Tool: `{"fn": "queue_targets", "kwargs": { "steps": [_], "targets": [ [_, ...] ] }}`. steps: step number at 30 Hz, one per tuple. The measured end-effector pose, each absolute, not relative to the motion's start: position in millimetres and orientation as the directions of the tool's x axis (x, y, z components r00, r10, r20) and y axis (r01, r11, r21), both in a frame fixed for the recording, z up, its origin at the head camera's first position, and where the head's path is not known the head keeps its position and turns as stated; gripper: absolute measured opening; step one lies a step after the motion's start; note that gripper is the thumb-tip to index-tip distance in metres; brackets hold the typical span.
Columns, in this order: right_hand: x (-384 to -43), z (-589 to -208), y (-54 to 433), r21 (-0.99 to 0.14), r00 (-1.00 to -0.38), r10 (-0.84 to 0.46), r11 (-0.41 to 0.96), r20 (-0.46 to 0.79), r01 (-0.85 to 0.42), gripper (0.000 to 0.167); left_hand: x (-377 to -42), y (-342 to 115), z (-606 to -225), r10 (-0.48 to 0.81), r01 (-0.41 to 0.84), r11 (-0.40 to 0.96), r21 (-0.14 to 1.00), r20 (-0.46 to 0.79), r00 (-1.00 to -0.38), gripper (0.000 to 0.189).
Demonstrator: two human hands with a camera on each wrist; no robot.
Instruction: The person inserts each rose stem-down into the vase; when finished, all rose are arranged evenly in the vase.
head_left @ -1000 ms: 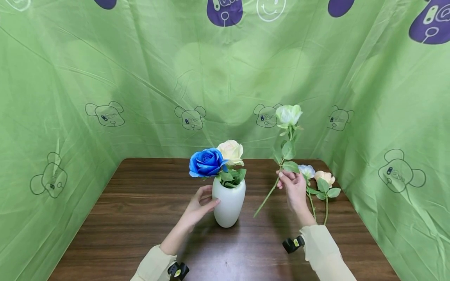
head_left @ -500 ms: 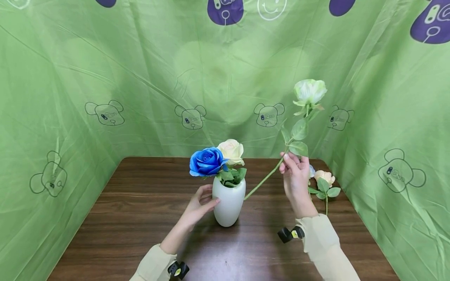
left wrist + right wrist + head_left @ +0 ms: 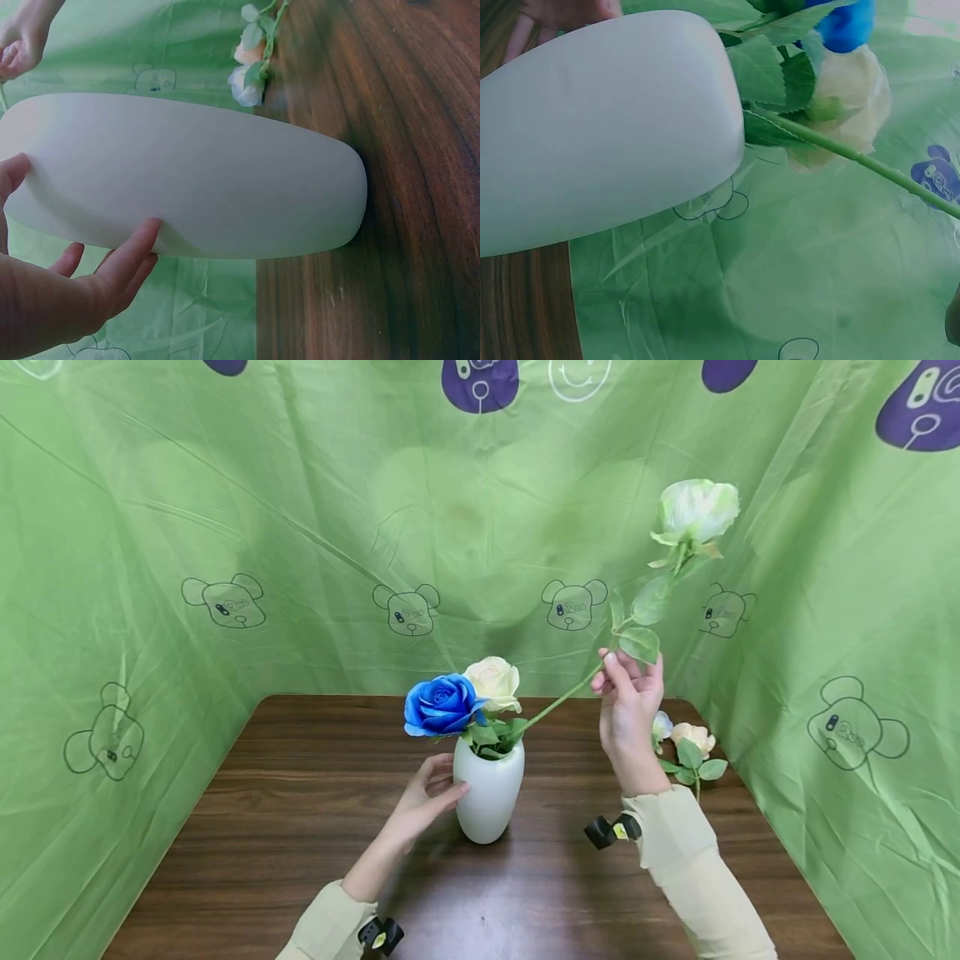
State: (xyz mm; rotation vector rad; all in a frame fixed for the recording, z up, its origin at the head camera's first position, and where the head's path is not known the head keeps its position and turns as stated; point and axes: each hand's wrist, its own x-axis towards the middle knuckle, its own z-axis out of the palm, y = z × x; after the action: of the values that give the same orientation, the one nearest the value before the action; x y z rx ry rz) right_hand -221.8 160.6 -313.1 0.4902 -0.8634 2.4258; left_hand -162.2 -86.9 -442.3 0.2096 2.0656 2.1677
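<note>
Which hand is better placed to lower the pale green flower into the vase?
Probably the right hand: it pinches the pale green flower by its stem, with the lower end at the mouth of the vase. The left hand holds the vase's side, likely better for steadying.

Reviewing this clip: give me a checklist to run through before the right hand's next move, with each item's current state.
1. White vase upright on the table: ok.
2. Left hand steadying the vase: ok, thumb and fingers against its side.
3. Right hand pinching the green-white flower by its stem: ok.
4. Stem upright: not ok, it slants up and away to the right.
5. Stem's lower end inside the vase: cannot tell, it meets leaves at the opening.
6. Blue rose and cream rose standing in the vase: ok.
</note>
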Motion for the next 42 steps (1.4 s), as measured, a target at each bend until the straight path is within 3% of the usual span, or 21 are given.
{"fn": "queue_targets", "kwargs": {
  "steps": [10, 22, 31, 42],
  "targets": [
    [-214, -316, 141, -0.564, -0.755, 0.27, -0.527, 0.598, -0.636, 0.035, -162, -86, -444, 0.196, -0.001, -0.052, 0.999, 0.009, -0.981, 0.056],
    [-215, -307, 135, -0.489, -0.649, 0.304, -0.459, 0.697, -0.741, 0.037, -162, -86, -443, 0.199, 0.008, -0.046, 0.999, 0.017, -0.98, 0.055],
    [-218, -320, 125, -0.596, -0.717, 0.238, -0.42, 0.655, -0.684, 0.038, -163, -87, -444, 0.212, 0.001, -0.057, 0.998, 0.014, -0.977, 0.055],
    [-215, -358, 112, -0.785, -0.809, 0.139, -0.196, 0.571, -0.588, 0.039, -152, -85, -420, 0.218, -0.015, -0.056, 0.998, -0.003, -0.976, 0.054]
  ]
}}
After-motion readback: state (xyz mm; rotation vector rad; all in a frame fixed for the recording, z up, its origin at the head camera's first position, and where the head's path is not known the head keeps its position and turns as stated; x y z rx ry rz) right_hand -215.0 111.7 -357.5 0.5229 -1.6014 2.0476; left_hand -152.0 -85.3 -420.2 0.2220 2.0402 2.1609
